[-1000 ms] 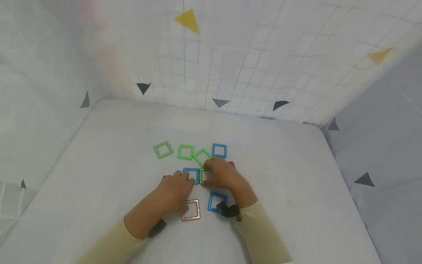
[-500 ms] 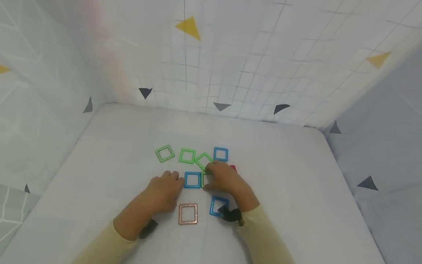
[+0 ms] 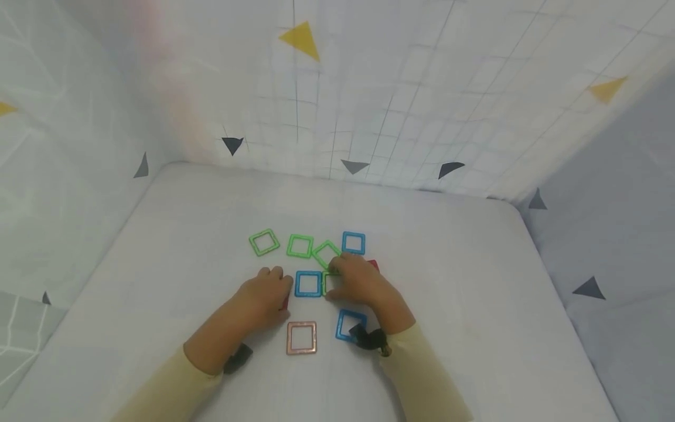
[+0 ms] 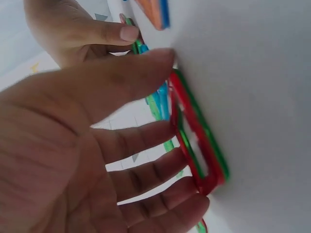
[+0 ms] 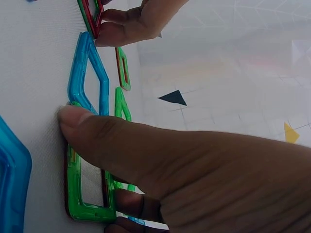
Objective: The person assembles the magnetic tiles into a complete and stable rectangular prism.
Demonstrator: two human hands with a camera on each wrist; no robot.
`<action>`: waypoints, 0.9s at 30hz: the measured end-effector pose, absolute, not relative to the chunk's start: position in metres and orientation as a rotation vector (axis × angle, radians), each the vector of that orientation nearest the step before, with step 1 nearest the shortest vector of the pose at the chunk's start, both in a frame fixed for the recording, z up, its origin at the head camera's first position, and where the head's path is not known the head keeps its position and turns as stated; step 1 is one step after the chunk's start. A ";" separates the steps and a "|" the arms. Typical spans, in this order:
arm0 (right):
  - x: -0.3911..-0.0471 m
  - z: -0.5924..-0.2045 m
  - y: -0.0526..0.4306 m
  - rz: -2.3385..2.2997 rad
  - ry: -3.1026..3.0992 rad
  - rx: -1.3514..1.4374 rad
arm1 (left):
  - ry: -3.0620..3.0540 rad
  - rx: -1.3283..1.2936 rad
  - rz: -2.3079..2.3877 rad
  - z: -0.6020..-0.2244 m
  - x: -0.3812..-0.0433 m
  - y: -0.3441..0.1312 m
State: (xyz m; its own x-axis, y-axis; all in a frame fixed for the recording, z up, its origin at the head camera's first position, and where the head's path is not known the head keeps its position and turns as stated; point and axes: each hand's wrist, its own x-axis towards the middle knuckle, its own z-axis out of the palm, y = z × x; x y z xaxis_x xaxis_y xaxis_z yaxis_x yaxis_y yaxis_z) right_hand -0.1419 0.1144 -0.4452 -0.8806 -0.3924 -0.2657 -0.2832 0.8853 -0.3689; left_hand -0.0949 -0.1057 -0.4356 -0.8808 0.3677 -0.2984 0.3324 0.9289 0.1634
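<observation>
In the head view my left hand (image 3: 265, 297) grips a red square magnetic tile (image 3: 285, 303), which it mostly covers. The left wrist view shows thumb and fingertips on opposite edges of this red, green-backed tile (image 4: 187, 105), lying low over the white surface. Right of it, a blue square tile (image 3: 308, 273) lies flat, a narrow gap from the left fingertips. My right hand (image 3: 358, 282) pinches a green square tile (image 3: 324, 284) whose edge meets the blue one. In the right wrist view the thumb crosses that green tile (image 5: 91, 213) at the corner beside the blue tile (image 5: 75, 87).
Behind the hands lie several green tiles (image 3: 300, 237) and a blue tile (image 3: 353, 233). A red tile (image 3: 374, 264) peeks out beyond the right hand. Nearer lie a copper-coloured tile (image 3: 302, 351) and another blue tile (image 3: 339, 325), partly under the right wrist strap.
My left hand has drawn back leftward from the blue tile and the copper tile, and now grips the red tile. The right hand stays on the green tile.
</observation>
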 end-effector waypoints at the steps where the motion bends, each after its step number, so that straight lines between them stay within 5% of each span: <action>1: -0.143 -0.445 0.114 -0.456 2.719 -0.500 | 2.762 0.509 0.155 -0.436 -0.096 -0.106; 27: -0.139 -0.447 0.110 -0.450 2.731 -0.480 | 2.817 0.366 0.558 -0.435 -0.113 -0.121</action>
State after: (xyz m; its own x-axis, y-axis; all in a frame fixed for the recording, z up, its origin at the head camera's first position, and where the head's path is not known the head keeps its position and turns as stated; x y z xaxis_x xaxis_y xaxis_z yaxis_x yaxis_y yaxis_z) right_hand -0.1393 0.1102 -0.4467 -0.8883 -0.3757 -0.2642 -0.2712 0.8932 -0.3586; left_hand -0.1130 -0.1213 -0.4347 -0.9382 0.2892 -0.1900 0.1948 0.8953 0.4006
